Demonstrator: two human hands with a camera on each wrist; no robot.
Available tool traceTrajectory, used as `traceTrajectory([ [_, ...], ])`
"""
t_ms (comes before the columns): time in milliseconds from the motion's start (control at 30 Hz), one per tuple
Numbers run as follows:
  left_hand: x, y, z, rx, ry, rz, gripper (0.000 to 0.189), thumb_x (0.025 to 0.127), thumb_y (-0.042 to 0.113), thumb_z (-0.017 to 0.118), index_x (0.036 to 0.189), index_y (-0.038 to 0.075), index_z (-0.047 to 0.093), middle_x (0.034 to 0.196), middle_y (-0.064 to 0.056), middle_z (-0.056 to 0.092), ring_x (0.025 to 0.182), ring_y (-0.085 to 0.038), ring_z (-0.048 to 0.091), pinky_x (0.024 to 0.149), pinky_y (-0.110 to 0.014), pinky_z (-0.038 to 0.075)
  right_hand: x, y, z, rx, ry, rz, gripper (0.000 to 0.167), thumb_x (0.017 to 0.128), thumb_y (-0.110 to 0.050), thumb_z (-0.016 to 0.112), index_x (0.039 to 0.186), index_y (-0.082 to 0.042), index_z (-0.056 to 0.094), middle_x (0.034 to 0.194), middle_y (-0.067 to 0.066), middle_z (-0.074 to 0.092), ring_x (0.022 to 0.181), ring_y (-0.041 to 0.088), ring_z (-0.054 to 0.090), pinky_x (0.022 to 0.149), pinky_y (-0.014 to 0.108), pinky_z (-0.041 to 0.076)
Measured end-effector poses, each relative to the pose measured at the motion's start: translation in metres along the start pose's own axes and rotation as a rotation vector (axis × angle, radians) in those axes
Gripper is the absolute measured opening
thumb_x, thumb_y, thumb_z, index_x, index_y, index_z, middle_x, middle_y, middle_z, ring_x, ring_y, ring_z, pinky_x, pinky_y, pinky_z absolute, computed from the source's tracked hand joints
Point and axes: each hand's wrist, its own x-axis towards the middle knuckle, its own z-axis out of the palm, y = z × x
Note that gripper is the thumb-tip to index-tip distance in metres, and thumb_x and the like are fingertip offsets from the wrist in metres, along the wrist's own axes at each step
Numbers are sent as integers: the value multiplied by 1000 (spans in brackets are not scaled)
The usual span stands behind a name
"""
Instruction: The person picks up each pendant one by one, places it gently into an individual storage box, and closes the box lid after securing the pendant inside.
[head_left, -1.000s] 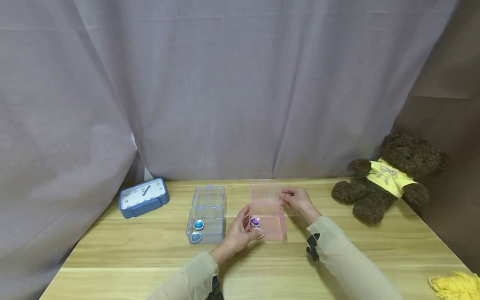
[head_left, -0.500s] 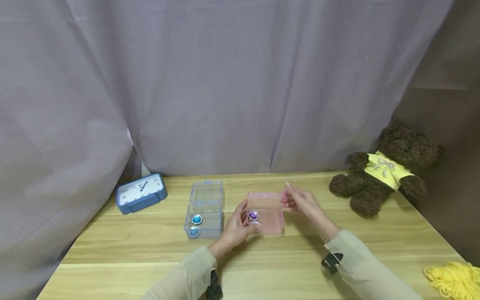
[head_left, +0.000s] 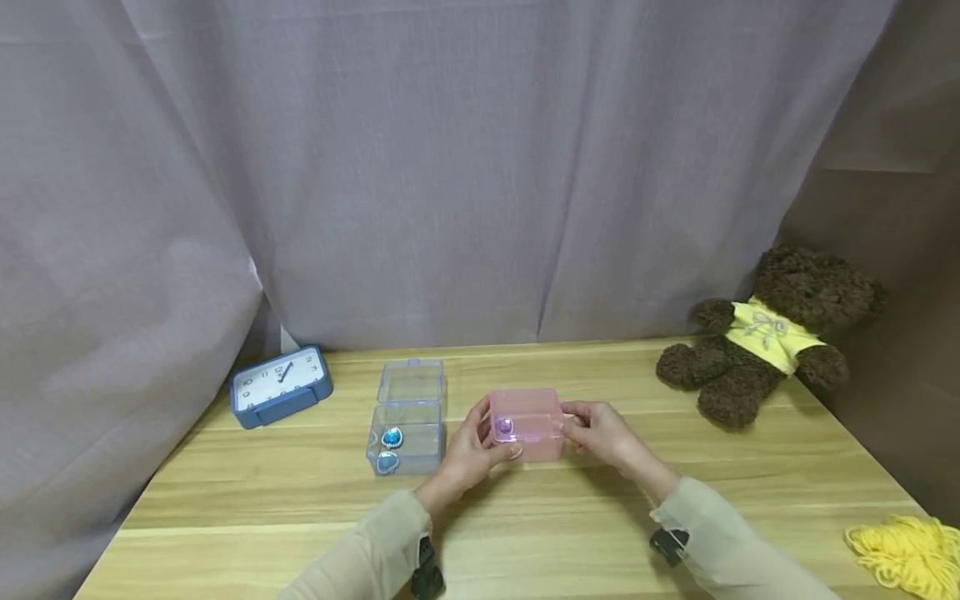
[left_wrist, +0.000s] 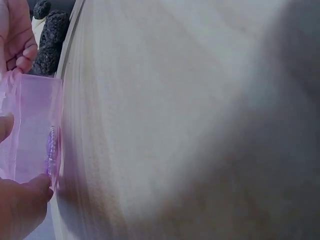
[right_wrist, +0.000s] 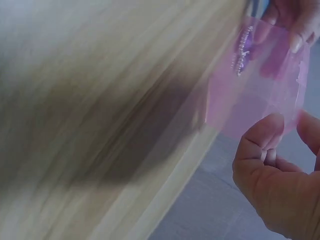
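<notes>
A pink see-through plastic box [head_left: 538,450] sits on the wooden table with its lid down or nearly so; I cannot tell if it is latched. Purple gems with beaded rims, one of them this purple gem [head_left: 504,426], show through its left side. My left hand [head_left: 465,457] grips the box's left side, thumb at the front. At the right side, my right hand [head_left: 613,437] pinches the lid's edge between thumb and fingers. Beside the left hand stands a blue see-through box [head_left: 423,463], lid thrown back, holding a blue gem [head_left: 392,437] and another below it.
A blue clock [head_left: 281,386] leans back at the left rear of the table [head_left: 300,492]. A brown teddy bear [head_left: 772,333] in a yellow top lies at the right rear. Yellow yarn [head_left: 903,550] lies at the near right corner. A grey curtain [head_left: 420,183] hangs behind.
The pink lid has swung from upright behind the box forward and down over it. My right hand came forward with it; my left hand has kept its hold.
</notes>
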Motion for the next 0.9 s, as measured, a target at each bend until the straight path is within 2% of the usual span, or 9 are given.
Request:
traceTrajectory([
  [100, 0, 0, 1, -17, -2, 6, 90, 77, -9, 70, 147, -5, 15, 146, -29, 32, 133, -38, 36, 107, -36, 39, -1, 2, 1, -72, 22, -16, 42, 92, -5, 56, 125, 19, 47, 66, 5, 53, 54, 8, 46, 43, 15, 38],
  [267, 0, -2, 1, -27, 1, 16, 89, 77, -10, 68, 147, -4, 15, 146, -28, 31, 134, -38, 35, 107, -35, 39, -2, 3, 4, -243, 75, -77, 39, 89, -3, 59, 121, 17, 52, 65, 6, 54, 52, 8, 47, 41, 16, 36],
  [333, 0, -3, 0, -34, -2, 20, 89, 77, -10, 68, 148, -4, 15, 147, -28, 31, 135, -38, 34, 107, -35, 38, -2, 4, 5, -266, 82, -88, 39, 89, -2, 59, 122, 17, 52, 65, 6, 54, 52, 8, 47, 41, 16, 35],
  [500, -3, -6, 0, -36, 3, 40, 81, 84, 1, 65, 148, -5, 15, 147, -28, 29, 136, -38, 31, 111, -39, 32, -4, 7, 8, -157, 68, -13, 40, 90, 0, 54, 127, 15, 48, 70, 11, 57, 57, 14, 51, 42, 18, 43],
  [633, -4, -7, 1, 26, 19, 63, 73, 91, 12, 60, 147, -5, 17, 148, -27, 29, 136, -37, 30, 113, -41, 28, -7, 9, 10, -28, 66, 44, 41, 91, 3, 48, 131, 14, 45, 74, 15, 57, 59, 14, 50, 44, 22, 48],
  [767, -3, -6, 2, 93, 29, 79, 74, 91, 12, 61, 147, -6, 16, 147, -27, 31, 136, -37, 32, 113, -41, 28, -7, 10, 12, 77, 77, 69, 43, 92, 4, 44, 133, 15, 40, 84, 17, 57, 61, 14, 52, 52, 25, 56],
  [900, -1, -1, 4, 132, 52, 61, 75, 90, 12, 63, 146, -8, 17, 146, -27, 33, 134, -36, 35, 112, -40, 31, -6, 12, 12, 126, 96, 96, 42, 94, 1, 44, 134, 15, 39, 88, 15, 58, 65, 14, 54, 60, 28, 59],
])
